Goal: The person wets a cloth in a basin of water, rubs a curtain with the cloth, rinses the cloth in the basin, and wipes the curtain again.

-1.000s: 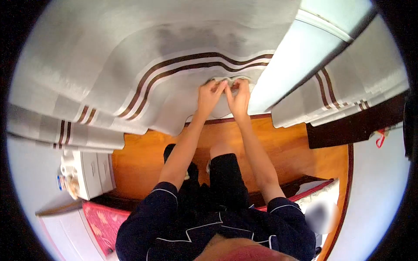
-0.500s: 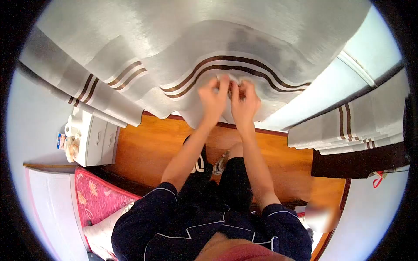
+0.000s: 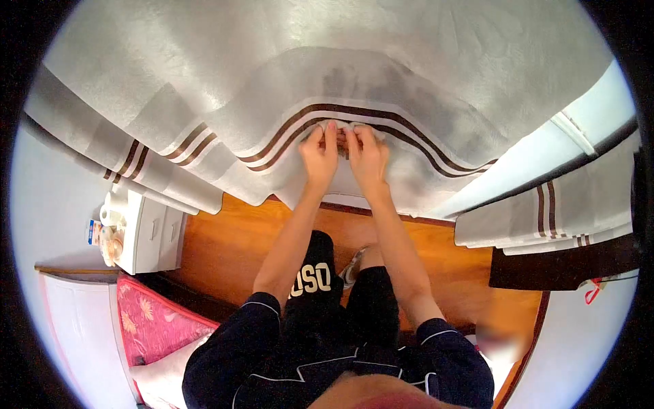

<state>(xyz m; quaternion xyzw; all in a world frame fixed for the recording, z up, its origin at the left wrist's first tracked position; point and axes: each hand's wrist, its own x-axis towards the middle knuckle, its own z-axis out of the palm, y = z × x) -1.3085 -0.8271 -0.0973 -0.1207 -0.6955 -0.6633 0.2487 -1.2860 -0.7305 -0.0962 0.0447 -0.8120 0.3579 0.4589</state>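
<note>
Large gray curtain [image 3: 436, 61] fills the top of the view, hanging in front of the person; wooden floor [image 3: 436, 255] below, second curtain panel [image 3: 565, 198] off to the right, white drawer unit [image 3: 146, 232] low on the left. Main relation: the bulk of the curtain lies beyond and above the grip, its bottom edge on the near side, toward the floor. Paired dark stripes [image 3: 327, 107] run crosswise, left to right, arching over the hands; the lower one passes right by the fingertips. So the stripe line lies across the forearms' reach, not along it. Left hand [image 3: 319, 158] and right hand [image 3: 368, 160] are side by side, about equally near the gathered spot; the right is nearer the curtain's right edge, which slants down beside a pale panel [image 3: 569, 133]. Both grips look closed down to a pinch, thumbs against fingers, each with a bit of cloth. Small fold [image 3: 346, 125] of curtain bunched between them. Dark detail just under the fold: too small to tell. Whether the fingertips touch each other: cannot tell.
</note>
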